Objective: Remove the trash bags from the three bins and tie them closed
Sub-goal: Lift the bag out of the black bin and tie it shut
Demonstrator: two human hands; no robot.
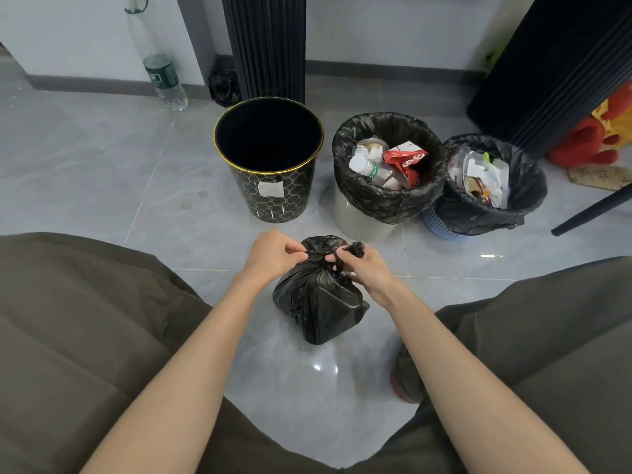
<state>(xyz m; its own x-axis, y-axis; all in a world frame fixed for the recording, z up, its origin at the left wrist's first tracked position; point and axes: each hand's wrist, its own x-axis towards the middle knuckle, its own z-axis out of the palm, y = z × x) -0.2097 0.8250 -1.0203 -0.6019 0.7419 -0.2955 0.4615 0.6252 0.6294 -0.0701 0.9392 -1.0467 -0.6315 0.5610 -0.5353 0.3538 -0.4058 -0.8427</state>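
A full black trash bag stands on the floor between my knees. My left hand pinches one twisted end of the bag's top, and my right hand grips the other end, with a knot forming between them. Behind it stand three bins. The black bin with gold pattern on the left holds no bag. The middle pale bin carries a black liner full of bottles and wrappers. The right blue bin has a black liner with paper and plastic rubbish.
A tall plastic water bottle leans on the wall at the back left. A small crumpled black bag lies beside a dark ribbed column. A red plush toy and a dark chair leg stand on the right.
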